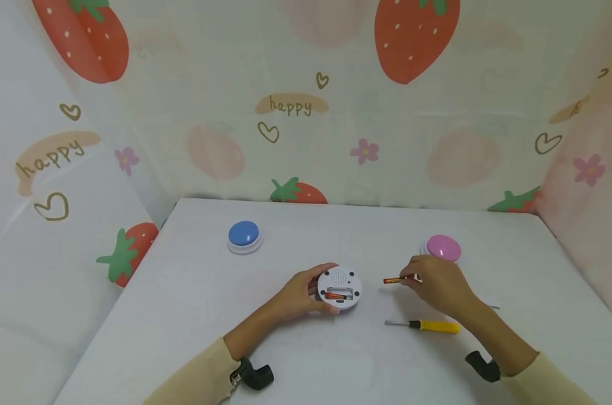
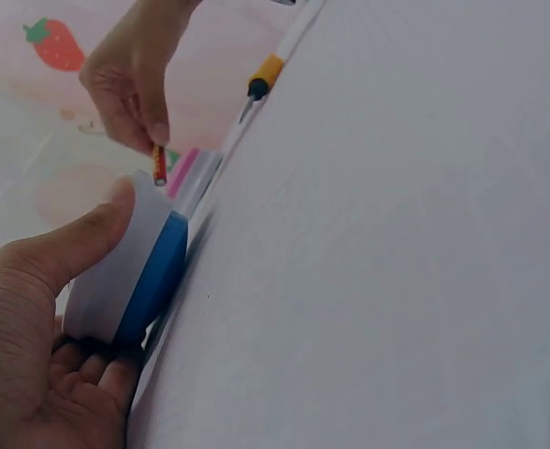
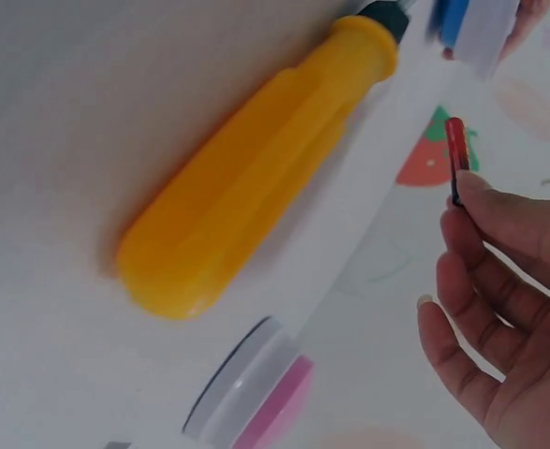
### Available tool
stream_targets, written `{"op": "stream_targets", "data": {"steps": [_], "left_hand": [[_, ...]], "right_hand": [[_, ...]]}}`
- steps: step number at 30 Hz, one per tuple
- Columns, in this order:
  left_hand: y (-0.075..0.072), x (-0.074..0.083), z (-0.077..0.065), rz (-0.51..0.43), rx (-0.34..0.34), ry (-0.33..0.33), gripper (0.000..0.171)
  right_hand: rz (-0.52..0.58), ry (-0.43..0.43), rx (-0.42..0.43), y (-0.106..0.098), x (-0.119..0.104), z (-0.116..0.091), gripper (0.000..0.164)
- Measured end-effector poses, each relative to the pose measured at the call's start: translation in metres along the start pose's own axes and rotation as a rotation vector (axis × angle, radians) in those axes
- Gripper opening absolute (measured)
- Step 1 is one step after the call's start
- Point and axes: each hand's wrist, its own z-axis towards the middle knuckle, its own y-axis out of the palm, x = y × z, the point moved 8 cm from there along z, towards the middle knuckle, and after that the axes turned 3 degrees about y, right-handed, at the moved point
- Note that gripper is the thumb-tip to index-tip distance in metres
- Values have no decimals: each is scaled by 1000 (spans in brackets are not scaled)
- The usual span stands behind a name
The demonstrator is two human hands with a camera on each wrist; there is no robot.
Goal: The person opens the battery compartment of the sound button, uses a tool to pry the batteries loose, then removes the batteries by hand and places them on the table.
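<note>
My left hand (image 1: 297,293) grips a round push-button (image 1: 340,277) by its edge, with its white underside turned up. The battery compartment is uncovered, and one red battery (image 1: 334,296) lies in it beside a bare slot. The left wrist view shows this button's blue dome (image 2: 156,281) facing down towards the table. To its right, my right hand (image 1: 440,284) pinches another red battery (image 1: 392,280) between thumb and fingertips, apart from the button. In the right wrist view this battery (image 3: 456,140) sticks out past the thumb, its dark end at the fingers.
A yellow-handled screwdriver (image 1: 437,327) lies on the white table (image 1: 306,360) below my right hand. Behind that hand stands a pink push-button (image 1: 444,247), partly covered. A blue push-button (image 1: 243,233) stands at the back left. A thin grey item (image 1: 495,307) shows past my right forearm, mostly hidden.
</note>
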Motion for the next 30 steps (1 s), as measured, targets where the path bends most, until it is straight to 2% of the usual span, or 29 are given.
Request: {"op": "stream_targets", "data": {"steps": [10, 17, 30], "left_hand": [[-1, -1, 1, 11, -3, 2, 95], [1, 1, 0, 10, -7, 3, 95], [0, 2, -1, 9, -2, -6, 96]], "right_hand": [[13, 27, -28, 4, 19, 6, 14], [24, 58, -94, 13, 28, 8, 11], [-12, 60, -193, 25, 34, 14, 12]]}}
